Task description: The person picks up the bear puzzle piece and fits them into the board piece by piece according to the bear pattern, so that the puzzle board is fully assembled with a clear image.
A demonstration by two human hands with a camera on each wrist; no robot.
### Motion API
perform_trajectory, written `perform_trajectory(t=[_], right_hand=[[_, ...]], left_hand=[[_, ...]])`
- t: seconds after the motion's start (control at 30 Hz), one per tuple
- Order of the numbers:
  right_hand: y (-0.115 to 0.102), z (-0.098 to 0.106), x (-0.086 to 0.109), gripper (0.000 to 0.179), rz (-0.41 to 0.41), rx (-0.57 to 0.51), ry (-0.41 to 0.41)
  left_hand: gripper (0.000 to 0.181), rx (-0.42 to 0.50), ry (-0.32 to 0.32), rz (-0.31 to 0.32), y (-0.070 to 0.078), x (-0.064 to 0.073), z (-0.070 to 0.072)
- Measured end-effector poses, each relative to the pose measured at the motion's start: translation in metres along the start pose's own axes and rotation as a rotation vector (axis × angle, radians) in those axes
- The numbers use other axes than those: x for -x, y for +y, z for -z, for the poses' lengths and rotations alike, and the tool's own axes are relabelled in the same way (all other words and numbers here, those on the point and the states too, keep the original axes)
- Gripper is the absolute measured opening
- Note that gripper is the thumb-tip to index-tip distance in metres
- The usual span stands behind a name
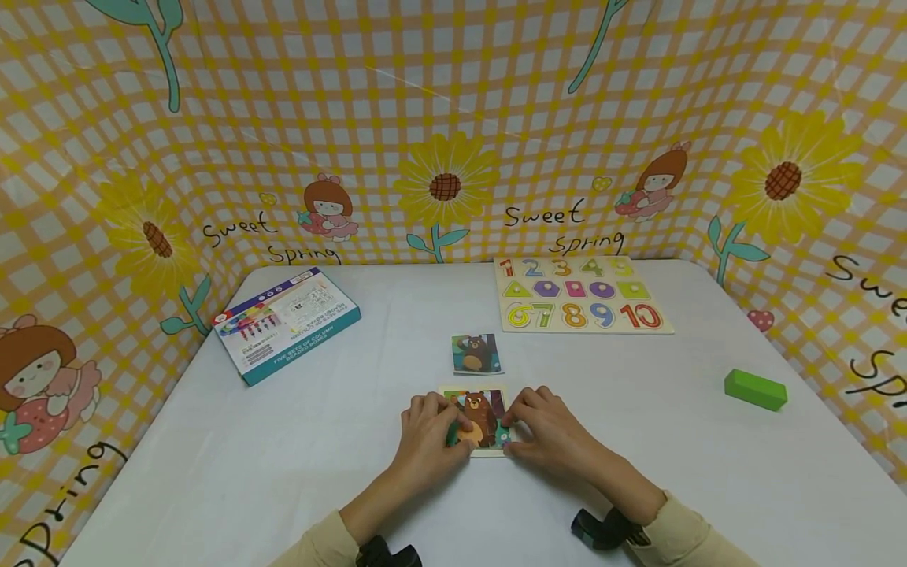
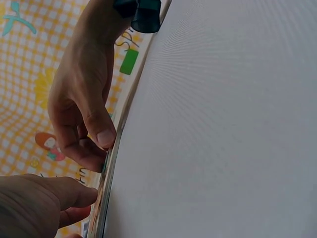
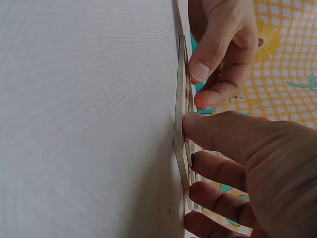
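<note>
A small wooden bear puzzle [image 1: 489, 453] lies on the table between both hands, its bear picture partly hidden by fingers. My left hand [image 1: 428, 433] is at its left side, with thumb and index fingertips over the picture and a gap between them. At the right edge, my right hand [image 1: 549, 433] pinches a puzzle piece [image 3: 188, 148] between thumb and index finger, low over the board. The other right fingers are bent beside the board's edge. Just beyond the puzzle lies a matching bear picture card [image 1: 477, 353].
A teal and white box [image 1: 286, 324] lies at the back left. A wooden number and shape board [image 1: 584, 295] is at the back right. Toward the right edge sits a green block [image 1: 755, 390]. Checked cloth [image 1: 453, 94] rises behind the white table [image 1: 212, 472].
</note>
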State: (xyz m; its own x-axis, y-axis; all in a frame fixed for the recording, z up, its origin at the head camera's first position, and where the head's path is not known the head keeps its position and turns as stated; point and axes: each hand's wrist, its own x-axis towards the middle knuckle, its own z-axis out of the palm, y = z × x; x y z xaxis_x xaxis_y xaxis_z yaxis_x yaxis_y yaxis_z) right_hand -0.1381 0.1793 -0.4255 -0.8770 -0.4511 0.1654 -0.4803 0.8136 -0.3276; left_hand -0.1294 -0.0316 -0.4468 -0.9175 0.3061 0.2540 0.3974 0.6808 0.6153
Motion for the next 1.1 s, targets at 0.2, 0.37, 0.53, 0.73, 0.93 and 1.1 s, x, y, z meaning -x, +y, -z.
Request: perform_trajectory(t=[0.2,0.37,0.53,0.73,0.93,1.1], right_hand=[[0.000,0.000,0.000,0.027,0.007,0.003,0.001],[0.000,0.000,0.001,0.027,0.016,0.008,0.002],[0.000,0.000,0.001,0.027,0.024,0.009,0.005],[0.000,0.001,0.001,0.026,0.021,0.004,0.008],[0.000,0.001,0.001,0.022,0.002,-0.009,0.013],[0.001,0.001,0.002,0.021,0.013,-0.005,0.022]], left_hand=[[0.011,-0.032,-0.008,-0.052,0.006,-0.004,-0.007],[0.011,-0.059,-0.003,-0.086,0.007,-0.007,-0.013],[0.010,-0.086,0.004,-0.092,0.007,-0.008,-0.017],[0.011,-0.083,0.003,-0.079,0.010,-0.008,-0.017],[0.010,-0.079,-0.014,-0.058,0.013,-0.008,-0.017],[0.011,-0.081,-0.025,-0.050,0.013,-0.008,-0.015]])
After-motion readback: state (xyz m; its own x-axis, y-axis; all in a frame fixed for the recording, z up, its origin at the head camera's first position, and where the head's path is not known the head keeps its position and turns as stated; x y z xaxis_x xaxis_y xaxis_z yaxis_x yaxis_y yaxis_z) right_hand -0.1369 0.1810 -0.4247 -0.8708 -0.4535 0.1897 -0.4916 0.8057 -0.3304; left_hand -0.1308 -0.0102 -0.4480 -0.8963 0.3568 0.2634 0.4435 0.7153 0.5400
